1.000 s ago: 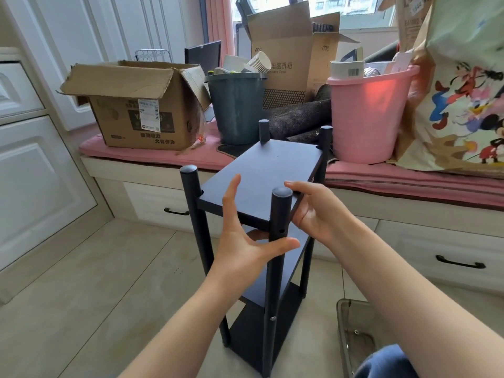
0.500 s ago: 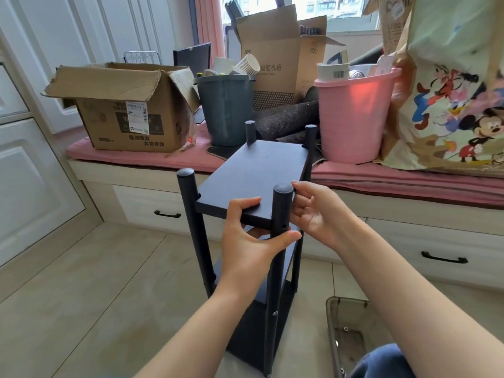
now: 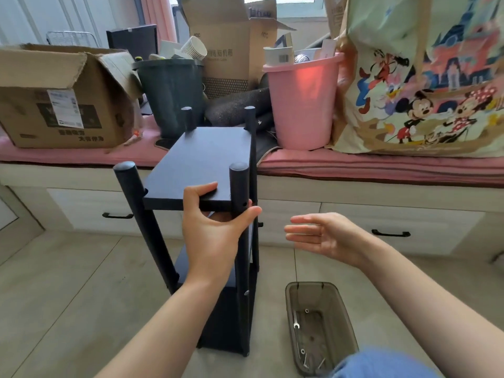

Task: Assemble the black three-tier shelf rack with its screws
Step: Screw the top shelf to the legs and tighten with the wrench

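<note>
The black three-tier shelf rack (image 3: pixel 201 156) stands upright on the tiled floor in front of me, four round posts rising past its top board. My left hand (image 3: pixel 212 230) grips the near edge of the top board, fingers over the top and thumb against the near right post (image 3: pixel 240 186). My right hand (image 3: pixel 324 237) hovers to the right of the rack with straight fingers, touching nothing. A smoky clear plastic tray (image 3: pixel 346 320) on the floor at lower right holds screws (image 3: pixel 305 358) and a small wrench (image 3: pixel 296 321).
A bench with a pink cushion (image 3: pixel 381 165) and drawers runs behind the rack. On it stand a cardboard box (image 3: pixel 62 105), a dark bin (image 3: pixel 171 88), a pink bucket (image 3: pixel 302 105) and a cartoon-print bag (image 3: pixel 425 85). Open floor lies to the left.
My right hand has let go of the rack's right side and pulled away to the right. My left hand closed from open onto the top board's near edge.
</note>
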`<state>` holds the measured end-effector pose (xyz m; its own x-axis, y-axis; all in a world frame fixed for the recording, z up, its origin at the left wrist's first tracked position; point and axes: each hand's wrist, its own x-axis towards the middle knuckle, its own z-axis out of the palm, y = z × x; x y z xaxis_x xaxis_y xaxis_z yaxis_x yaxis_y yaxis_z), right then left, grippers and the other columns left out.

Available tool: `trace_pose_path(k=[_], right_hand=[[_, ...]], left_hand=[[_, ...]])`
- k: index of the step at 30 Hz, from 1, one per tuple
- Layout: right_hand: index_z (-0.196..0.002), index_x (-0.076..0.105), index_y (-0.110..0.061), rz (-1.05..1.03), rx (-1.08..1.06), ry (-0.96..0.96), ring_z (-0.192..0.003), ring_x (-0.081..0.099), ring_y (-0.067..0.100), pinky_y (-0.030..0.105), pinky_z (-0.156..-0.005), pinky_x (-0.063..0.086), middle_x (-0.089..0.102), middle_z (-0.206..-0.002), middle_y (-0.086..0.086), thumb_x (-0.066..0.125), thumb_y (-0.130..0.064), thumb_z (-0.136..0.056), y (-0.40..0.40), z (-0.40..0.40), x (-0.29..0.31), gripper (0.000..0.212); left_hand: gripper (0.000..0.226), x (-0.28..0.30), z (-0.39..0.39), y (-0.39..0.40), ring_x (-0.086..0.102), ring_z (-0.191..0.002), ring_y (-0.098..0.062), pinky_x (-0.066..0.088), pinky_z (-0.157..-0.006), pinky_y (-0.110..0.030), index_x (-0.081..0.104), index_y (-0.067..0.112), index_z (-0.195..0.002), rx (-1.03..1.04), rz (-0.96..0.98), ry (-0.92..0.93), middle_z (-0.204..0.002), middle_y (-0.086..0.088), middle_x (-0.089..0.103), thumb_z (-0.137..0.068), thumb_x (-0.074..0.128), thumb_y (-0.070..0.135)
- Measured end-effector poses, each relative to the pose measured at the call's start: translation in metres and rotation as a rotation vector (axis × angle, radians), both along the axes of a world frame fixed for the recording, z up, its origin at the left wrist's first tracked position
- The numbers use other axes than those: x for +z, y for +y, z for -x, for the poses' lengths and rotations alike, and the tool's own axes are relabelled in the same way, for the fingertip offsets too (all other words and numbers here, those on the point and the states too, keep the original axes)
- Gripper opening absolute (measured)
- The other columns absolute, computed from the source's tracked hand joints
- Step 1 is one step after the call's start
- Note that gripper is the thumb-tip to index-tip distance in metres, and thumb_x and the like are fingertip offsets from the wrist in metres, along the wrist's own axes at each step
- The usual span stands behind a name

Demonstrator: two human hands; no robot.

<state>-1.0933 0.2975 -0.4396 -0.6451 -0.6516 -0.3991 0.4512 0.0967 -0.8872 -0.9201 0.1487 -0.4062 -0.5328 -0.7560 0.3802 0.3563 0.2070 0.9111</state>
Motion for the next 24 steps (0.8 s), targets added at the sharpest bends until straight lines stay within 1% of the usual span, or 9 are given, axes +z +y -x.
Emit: trace_pose_path(k=[2,7,11,12,14,16,18,22,24], right_hand=[[-0.12,0.061,0.001,-0.062,-0.032,-0.042,-0.099,0.072,0.033,0.041,-0.084,0.057,0.073,-0.108,0.021,0.051,-0.012,-0.101,0.017,0.01,-0.032,0.026],[-0.122,0.059,0.005,-0.231,-0.063,-0.065,-0.096,0.071,0.034,0.04,-0.081,0.057,0.073,-0.103,0.023,0.051,-0.012,-0.101,0.032,0.017,-0.112,0.028],[-0.127,0.054,0.011,-0.374,-0.013,-0.072,-0.119,0.058,0.047,0.048,-0.106,0.044,0.059,-0.124,0.036,0.05,-0.011,-0.102,0.031,0.016,-0.165,0.034],[-0.124,0.057,0.008,-0.416,0.02,-0.056,-0.112,0.063,0.043,0.046,-0.103,0.048,0.063,-0.119,0.034,0.052,-0.011,-0.101,0.032,0.015,-0.178,0.03],[-0.105,0.062,0.0,-0.539,0.092,0.017,-0.081,0.069,0.028,0.032,-0.074,0.057,0.072,-0.099,0.024,0.053,-0.007,-0.1,0.036,0.012,-0.206,0.012],[-0.082,0.057,-0.002,-0.648,0.19,0.073,-0.054,0.058,0.017,0.021,-0.049,0.045,0.066,-0.073,0.018,0.048,0.002,-0.098,0.04,0.005,-0.235,0.019],[-0.065,0.051,-0.005,-0.743,0.291,0.145,-0.039,0.044,0.01,0.021,-0.042,0.032,0.052,-0.052,0.007,0.044,0.006,-0.094,0.042,-0.005,-0.263,0.032],[-0.061,0.05,-0.016,-0.91,0.437,0.316,-0.046,0.049,0.009,0.016,-0.044,0.035,0.053,-0.051,-0.004,0.051,-0.002,-0.088,0.038,-0.02,-0.302,0.031],[-0.06,0.043,-0.019,-0.977,0.513,0.377,-0.06,0.054,0.013,0.02,-0.049,0.036,0.055,-0.058,-0.002,0.053,-0.006,-0.09,0.033,-0.027,-0.314,0.034]], left_hand=[[0.066,-0.001,0.004,0.001,0.077,-0.088,-0.017,0.057,-0.08,-0.017,0.05,0.025,-0.112,-0.003,-0.001,0.008,-0.107,-0.013,0.073,-0.066,0.092,0.005],[0.065,-0.002,0.014,0.004,0.077,-0.088,-0.016,0.057,-0.081,-0.017,0.049,0.022,-0.111,0.047,0.046,0.008,-0.106,-0.012,0.071,-0.066,0.093,0.005],[0.065,-0.002,0.019,0.006,0.076,-0.086,-0.012,0.057,-0.079,-0.016,0.049,0.024,-0.109,0.101,0.098,-0.004,-0.103,-0.009,0.069,-0.064,0.095,0.01],[0.064,-0.003,0.021,0.007,0.076,-0.086,-0.012,0.057,-0.08,-0.016,0.049,0.024,-0.108,0.107,0.102,0.0,-0.102,-0.008,0.069,-0.065,0.095,0.01],[0.063,-0.003,0.024,0.009,0.076,-0.084,-0.011,0.057,-0.08,-0.017,0.049,0.024,-0.106,0.117,0.107,0.01,-0.1,-0.008,0.068,-0.066,0.094,0.007],[0.062,-0.004,0.026,0.01,0.076,-0.084,-0.011,0.057,-0.08,-0.017,0.048,0.021,-0.106,0.119,0.118,0.016,-0.099,-0.007,0.068,-0.067,0.093,0.004],[0.062,-0.005,0.027,0.012,0.076,-0.084,-0.01,0.057,-0.079,-0.016,0.047,0.02,-0.106,0.119,0.124,0.015,-0.099,-0.008,0.068,-0.068,0.093,0.004],[0.063,-0.004,0.029,0.013,0.075,-0.087,-0.011,0.057,-0.083,-0.019,0.047,0.022,-0.106,0.15,0.159,-0.014,-0.103,-0.011,0.068,-0.067,0.094,0.01],[0.063,-0.004,0.029,0.013,0.075,-0.088,-0.011,0.058,-0.084,-0.021,0.048,0.023,-0.106,0.173,0.173,-0.033,-0.103,-0.01,0.068,-0.066,0.095,0.013]])
